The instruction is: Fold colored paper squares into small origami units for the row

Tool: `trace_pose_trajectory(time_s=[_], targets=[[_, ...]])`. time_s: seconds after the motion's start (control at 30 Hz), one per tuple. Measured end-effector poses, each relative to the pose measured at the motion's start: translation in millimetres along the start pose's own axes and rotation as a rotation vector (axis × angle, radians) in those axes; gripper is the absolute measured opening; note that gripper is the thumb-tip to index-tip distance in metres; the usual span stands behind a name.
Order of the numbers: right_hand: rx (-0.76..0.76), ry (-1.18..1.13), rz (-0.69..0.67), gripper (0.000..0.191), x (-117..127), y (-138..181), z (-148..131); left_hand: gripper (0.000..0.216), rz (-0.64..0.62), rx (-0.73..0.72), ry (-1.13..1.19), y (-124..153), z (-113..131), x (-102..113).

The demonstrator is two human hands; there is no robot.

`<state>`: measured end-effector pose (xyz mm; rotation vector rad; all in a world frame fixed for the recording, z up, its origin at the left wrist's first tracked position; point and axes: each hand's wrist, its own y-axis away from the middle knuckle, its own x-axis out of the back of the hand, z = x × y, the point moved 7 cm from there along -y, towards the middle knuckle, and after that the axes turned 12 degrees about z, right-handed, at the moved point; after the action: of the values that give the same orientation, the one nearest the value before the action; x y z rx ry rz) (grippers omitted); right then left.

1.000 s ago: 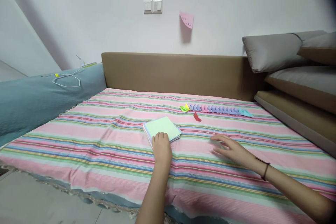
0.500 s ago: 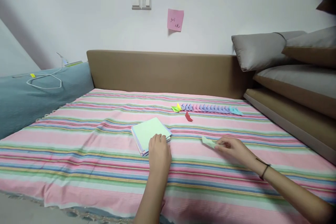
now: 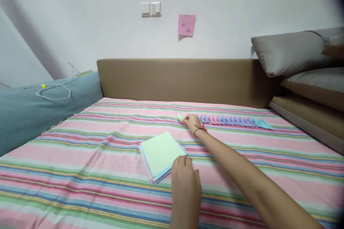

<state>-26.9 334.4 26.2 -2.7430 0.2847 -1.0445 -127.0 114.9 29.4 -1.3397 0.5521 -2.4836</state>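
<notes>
My right hand (image 3: 191, 121), with a black band at the wrist, pinches a small pale green folded paper piece (image 3: 180, 117) at the left end of a row of folded paper pieces (image 3: 228, 120). That row runs through purple, pink and teal; its left end is hidden by the hand. A red folded piece (image 3: 204, 127) shows partly behind my right wrist. Nearer to me lies a stack of square paper sheets (image 3: 161, 154), pale green on top. My left hand (image 3: 186, 175) rests at the stack's right corner, fingers loosely bent, thumb apart, holding nothing visible.
A striped cloth (image 3: 107, 171) with some wrinkles covers the surface. Behind it stands a brown backboard (image 3: 174, 80). Grey and brown cushions (image 3: 295, 50) are piled at the right. On the blue armrest (image 3: 16, 114) at the left lies a white cable (image 3: 53, 98).
My right hand has carried the pale green folded piece away from me and leftward, to the row's left end. My left hand has slid off the stack's top to its right corner. The view has shifted.
</notes>
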Motion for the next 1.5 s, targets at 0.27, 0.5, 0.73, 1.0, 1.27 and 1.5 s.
trace_pose_trajectory(time_s=[0.27,0.5,0.73,1.0,1.27,1.5], targets=[[-0.04,-0.072,0.001,0.028,-53,-8,-5,0.028,-0.142,0.101,0.079,1,2,-1],[0.033,0.18,0.066,0.03,-29,-16,3,0.028,-0.135,0.1,0.061,4,5,6],[0.332,0.558,0.014,0.027,28,-18,20,0.039,-0.007,0.071,-0.168,0,-6,6],[0.6,0.719,-0.163,0.022,10,0,15,0.051,-0.167,0.242,-0.384,10,-26,-2],[0.549,0.69,-0.159,0.025,4,-7,12,0.055,-0.244,0.223,-0.39,10,-21,3],[0.355,0.595,-0.172,0.029,-18,-14,19,0.058,-0.266,0.237,-0.426,10,-23,-2]])
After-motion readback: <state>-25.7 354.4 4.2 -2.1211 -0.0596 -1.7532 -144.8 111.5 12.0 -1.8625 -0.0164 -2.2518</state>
